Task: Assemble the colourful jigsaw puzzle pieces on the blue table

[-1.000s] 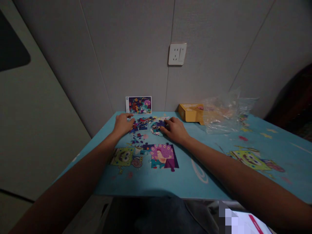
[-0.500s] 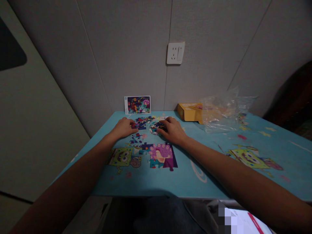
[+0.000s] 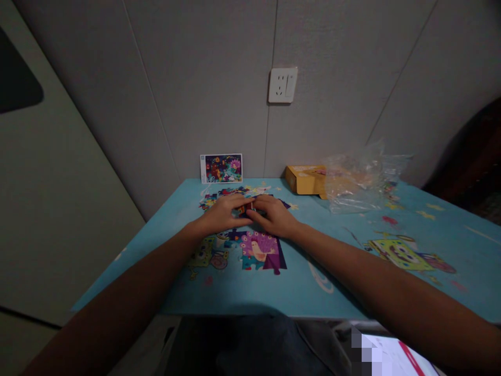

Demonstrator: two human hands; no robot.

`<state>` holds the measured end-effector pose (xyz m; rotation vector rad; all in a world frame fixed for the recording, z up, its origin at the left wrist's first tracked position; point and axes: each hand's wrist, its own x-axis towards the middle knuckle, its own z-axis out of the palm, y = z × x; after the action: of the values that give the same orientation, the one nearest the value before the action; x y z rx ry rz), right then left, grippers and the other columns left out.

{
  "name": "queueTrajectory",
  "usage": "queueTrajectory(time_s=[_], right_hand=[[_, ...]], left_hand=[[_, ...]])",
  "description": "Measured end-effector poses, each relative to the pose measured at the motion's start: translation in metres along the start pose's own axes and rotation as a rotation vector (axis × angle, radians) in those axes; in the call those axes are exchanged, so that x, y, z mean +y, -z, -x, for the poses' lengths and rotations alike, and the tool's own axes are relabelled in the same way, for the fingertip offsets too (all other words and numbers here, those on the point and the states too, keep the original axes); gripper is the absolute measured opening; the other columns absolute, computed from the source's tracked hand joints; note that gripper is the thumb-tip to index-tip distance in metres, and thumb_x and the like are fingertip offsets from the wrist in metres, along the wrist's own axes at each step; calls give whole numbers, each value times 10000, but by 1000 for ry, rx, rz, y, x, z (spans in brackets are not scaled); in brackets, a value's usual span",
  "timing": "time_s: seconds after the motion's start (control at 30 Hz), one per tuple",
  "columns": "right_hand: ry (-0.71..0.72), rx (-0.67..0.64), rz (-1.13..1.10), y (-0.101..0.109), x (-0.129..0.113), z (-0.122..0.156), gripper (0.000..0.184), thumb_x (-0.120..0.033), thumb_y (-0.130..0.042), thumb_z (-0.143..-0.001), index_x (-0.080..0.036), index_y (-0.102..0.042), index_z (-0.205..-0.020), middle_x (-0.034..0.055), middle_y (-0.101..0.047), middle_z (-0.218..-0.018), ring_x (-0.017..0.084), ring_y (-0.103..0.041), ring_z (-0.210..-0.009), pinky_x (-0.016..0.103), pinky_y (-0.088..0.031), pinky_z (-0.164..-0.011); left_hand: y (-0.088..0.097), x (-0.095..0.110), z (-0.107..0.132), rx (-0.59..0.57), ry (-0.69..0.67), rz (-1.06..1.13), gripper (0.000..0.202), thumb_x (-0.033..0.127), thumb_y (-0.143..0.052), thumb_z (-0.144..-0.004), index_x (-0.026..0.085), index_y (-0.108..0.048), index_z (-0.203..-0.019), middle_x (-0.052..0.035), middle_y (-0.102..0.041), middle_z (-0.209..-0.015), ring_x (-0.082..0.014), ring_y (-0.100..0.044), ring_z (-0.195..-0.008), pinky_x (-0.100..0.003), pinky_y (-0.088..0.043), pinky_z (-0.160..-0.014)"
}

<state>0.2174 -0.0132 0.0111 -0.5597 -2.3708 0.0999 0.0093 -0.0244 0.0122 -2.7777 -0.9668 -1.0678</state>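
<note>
My left hand (image 3: 225, 214) and my right hand (image 3: 273, 215) meet just beyond the joined puzzle section (image 3: 260, 249), which shows a pink peacock-like bird. Between their curled fingers and thumbs are small jigsaw puzzle pieces (image 3: 248, 209), dark with red and orange; the fingers cover most of them. Loose puzzle pieces (image 3: 207, 201) lie spread behind the hands, partly hidden by them. A picture card (image 3: 222, 168) with a colourful dark scene leans upright against the wall.
A yellow box (image 3: 306, 180) and a clear plastic bag (image 3: 354, 183) stand at the back right of the blue table (image 3: 242, 297), which has printed cartoon figures. The grey wall with a power socket (image 3: 282, 85) borders its far edge.
My left hand has moved right from the loose pieces at the left to meet my right hand. The right hand has shifted little, and pieces now show between the fingers.
</note>
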Motion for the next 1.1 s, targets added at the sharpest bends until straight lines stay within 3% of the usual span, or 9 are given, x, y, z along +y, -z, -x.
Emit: queueTrajectory(time_s=[0.2, 0.37, 0.6, 0.67, 0.73, 0.83, 0.97, 1.1], right_hand=[[-121, 68, -14, -2, 3, 1, 308, -307, -419, -964, -155, -610, -775, 44, -579, -711, 165, -513, -682, 293, -377, -669], [-241, 92, -37, -3, 8, 2, 363, -352, -384, -974, -172, -592, -737, 33, -593, -710, 156, -526, -671, 280, -379, -653], [-275, 101, -48, -4, 8, 1, 398, -375, -379, -968, -170, -598, -707, 36, -613, -696, 158, -535, -648, 282, -391, -639], [-271, 98, -49, -2, 6, 1, 361, -362, -393, -962, -159, -645, -803, 58, -654, -764, 174, -569, -704, 297, -413, -682], [-255, 109, -47, -2, 5, 1, 314, -343, -429, -946, -143, -656, -1030, 86, -688, -893, 193, -596, -782, 317, -434, -731], [-190, 106, -39, -1, 5, 3, 485, -337, -516, -897, -126, -497, -1333, 125, -674, -1076, 221, -608, -891, 353, -455, -792], [-100, 64, -9, -3, 6, 5, 622, -399, -606, -848, -157, -430, -1394, 141, -616, -1218, 262, -575, -1047, 409, -444, -892], [-99, 53, 27, -3, 6, 5, 618, -442, -634, -837, -157, -469, -1360, 135, -637, -1146, 264, -579, -1026, 406, -452, -879]], left_hand=[[3, -9, 3, -68, 83, -39, 612, 375, -726, -770, 179, -541, -1319, -123, -612, -1302, -265, -568, -1204, -433, -439, -1037], [11, -5, 1, -111, 125, -37, 567, 356, -722, -771, 195, -553, -1288, -108, -616, -1279, -259, -555, -1207, -443, -431, -1039], [11, -2, 2, -80, 107, -46, 504, 322, -697, -776, 193, -583, -1249, -105, -636, -1220, -253, -575, -1161, -435, -448, -1015], [12, -3, 2, -70, 87, -48, 498, 325, -697, -770, 185, -592, -1237, -111, -642, -1204, -252, -584, -1140, -432, -456, -1003], [13, -4, 2, -50, 80, -53, 491, 321, -696, -766, 179, -599, -1225, -111, -647, -1184, -249, -595, -1117, -420, -468, -986], [14, -3, 2, -16, 79, -58, 461, 314, -686, -774, 164, -609, -1204, -112, -651, -1161, -236, -608, -1083, -396, -481, -962], [16, -4, 2, 6, 71, -61, 457, 324, -692, -769, 160, -610, -1188, -110, -653, -1144, -228, -616, -1047, -386, -497, -928], [16, -5, 3, 2, 69, -52, 448, 333, -699, -761, 171, -622, -1171, -103, -654, -1130, -232, -615, -1049, -391, -497, -928]])
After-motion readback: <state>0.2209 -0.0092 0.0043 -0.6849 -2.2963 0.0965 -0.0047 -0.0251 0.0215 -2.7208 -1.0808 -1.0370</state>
